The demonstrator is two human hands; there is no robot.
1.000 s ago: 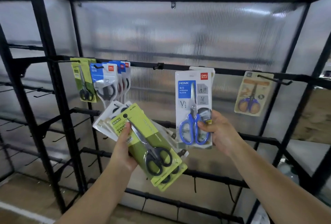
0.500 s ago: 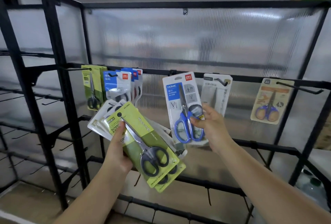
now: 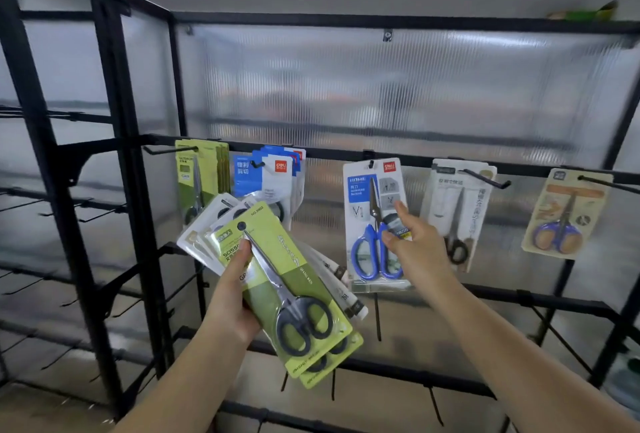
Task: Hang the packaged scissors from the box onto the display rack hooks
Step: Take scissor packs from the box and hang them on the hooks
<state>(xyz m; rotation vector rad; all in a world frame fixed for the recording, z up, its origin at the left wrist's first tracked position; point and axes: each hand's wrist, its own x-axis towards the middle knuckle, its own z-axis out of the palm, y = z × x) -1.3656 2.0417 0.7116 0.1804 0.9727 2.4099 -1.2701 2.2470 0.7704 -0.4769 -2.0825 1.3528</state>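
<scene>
The blue pack (image 3: 375, 224) is hanging from a hook (image 3: 371, 165) on the top rail (image 3: 415, 159), and the right hand (image 3: 414, 242) is resting against its lower half, forefinger raised, thumb and curled fingers touching the blister by the blue handles. Whether the hand is pinching the card or only steadying it, I cannot tell; it looks loose rather than clamped. The step in hand seems to be seating this pack and letting go. To do it well, the card's hole should be sitting fully back on the hook before the fingers are coming away, and the release should be straight back, not downward, so the pack is not swinging or dragging off.

The left hand (image 3: 230, 297) is gripping a fanned stack (image 3: 277, 280) below the rail, thumb across the front of the green pack on top, white packs showing behind it. Keeping that fan tight is making the next pick easier.

Along the rail, left of the blue pack, green packs (image 3: 202, 183) and blue-and-white packs (image 3: 268, 178) are hanging already; right of it hang a white pack (image 3: 457, 211) and a tan pack (image 3: 564, 212). The green one in hand likely belongs with its like at the rail's left end.

The box is not in view.
</scene>
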